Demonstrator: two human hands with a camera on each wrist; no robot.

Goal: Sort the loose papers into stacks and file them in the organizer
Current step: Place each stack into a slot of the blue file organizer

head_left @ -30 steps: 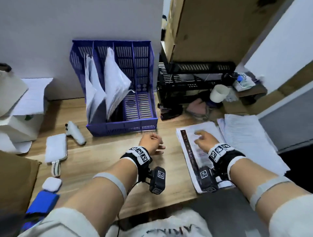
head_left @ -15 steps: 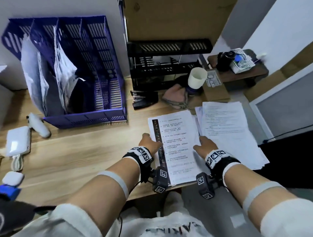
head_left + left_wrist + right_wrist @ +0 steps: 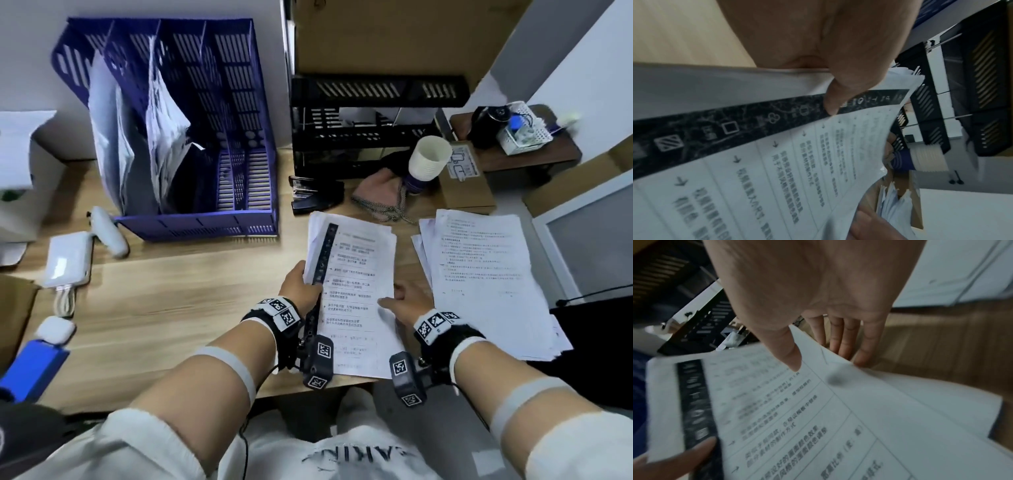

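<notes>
**Both hands on 1 printed stack, lower centre of the frame**

The wooden counter fills the middle of the head view. On it, upper left, stands the blue organizer with 4 upright slots; the 2 left slots hold white sheets, the 2 right ones show bare slats. At right lies a loose pile of papers, flat on the counter and apart from the hands. Just left of it is the printed stack, with a dark strip down its left margin, its near end reaching past the counter's front edge.

The left hand grips the stack's left edge, thumb curled over the dark strip and fingers underneath. The right hand holds the right edge: thumb laid on top of the page, 4 straight fingers behind the sheets, so the paper is pinched between them.

Smaller things: a black tray rack top centre, a paper cup in front of it, a black stapler beside the organizer.
</notes>
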